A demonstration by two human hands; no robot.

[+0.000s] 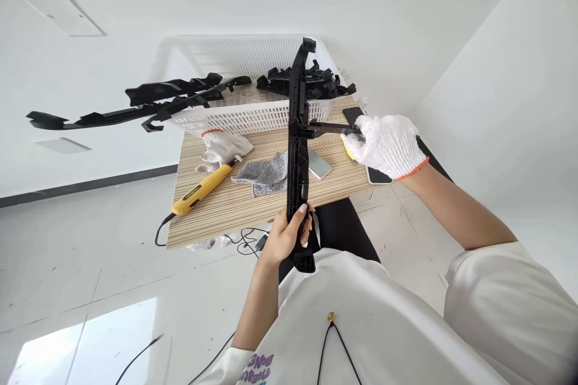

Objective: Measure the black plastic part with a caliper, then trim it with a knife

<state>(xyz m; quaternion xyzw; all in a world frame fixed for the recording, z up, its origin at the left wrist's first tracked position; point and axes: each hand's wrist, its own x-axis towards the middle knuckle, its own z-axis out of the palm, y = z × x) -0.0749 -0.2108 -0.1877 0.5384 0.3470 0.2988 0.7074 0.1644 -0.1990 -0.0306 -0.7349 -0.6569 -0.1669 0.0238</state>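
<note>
My bare left hand is wrapped round the lower end of a long black plastic trim part, held upright in front of me. A thin dark arm juts sideways from the part's middle. My right hand, in a white knit glove with an orange cuff, is closed at the outer end of that arm. Something yellow shows under the gloved fingers; I cannot tell whether it is held. Behind the part, a grey cloth and a pale flat rectangular object lie on the wood-grain table.
A white plastic basket at the back holds several black plastic parts; long ones stick out leftward. A yellow corded tool and a white glove lie on the left. Dark and white flat devices lie near my right hand.
</note>
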